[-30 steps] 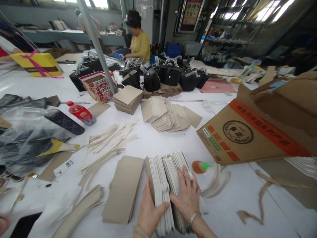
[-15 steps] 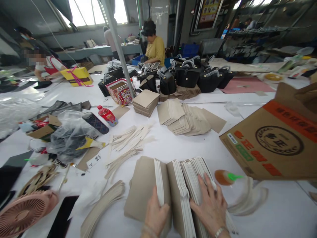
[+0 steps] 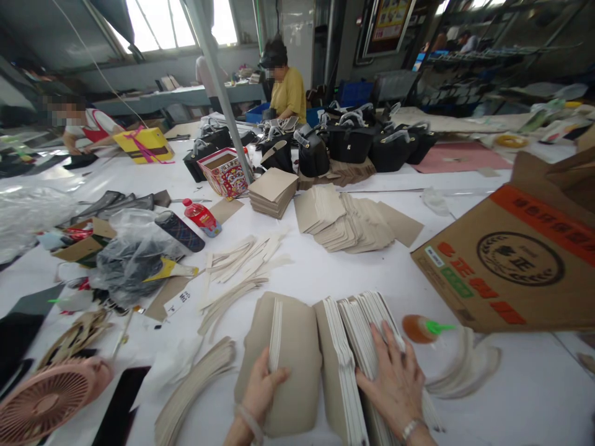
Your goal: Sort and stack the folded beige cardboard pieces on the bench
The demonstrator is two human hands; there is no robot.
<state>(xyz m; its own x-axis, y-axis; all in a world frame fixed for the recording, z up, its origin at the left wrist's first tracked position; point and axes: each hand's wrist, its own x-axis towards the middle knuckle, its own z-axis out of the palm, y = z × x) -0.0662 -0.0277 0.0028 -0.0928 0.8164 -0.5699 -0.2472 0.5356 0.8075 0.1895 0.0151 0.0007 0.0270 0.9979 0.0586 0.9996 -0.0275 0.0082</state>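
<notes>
Beige rectangular panels with pale edges stand in a leaning row on the white table. My left hand is closed on a few panels at the left end of the row, its thumb lying across a broad beige face. My right hand rests on the upper edges of the packed panels, fingers spread. Between the hands, another bundle of panels leans with its pale edges up. Just right of the row lies a glue bottle with a green nozzle.
Fanned beige panels and a square stack lie ahead. Curved strips are at left, near a pink fan. A large carton stands right. Black handbags and a person in yellow are beyond.
My left hand has moved left with its panels, which tip leftward and show more of a broad beige face. My right hand stays on the row.
</notes>
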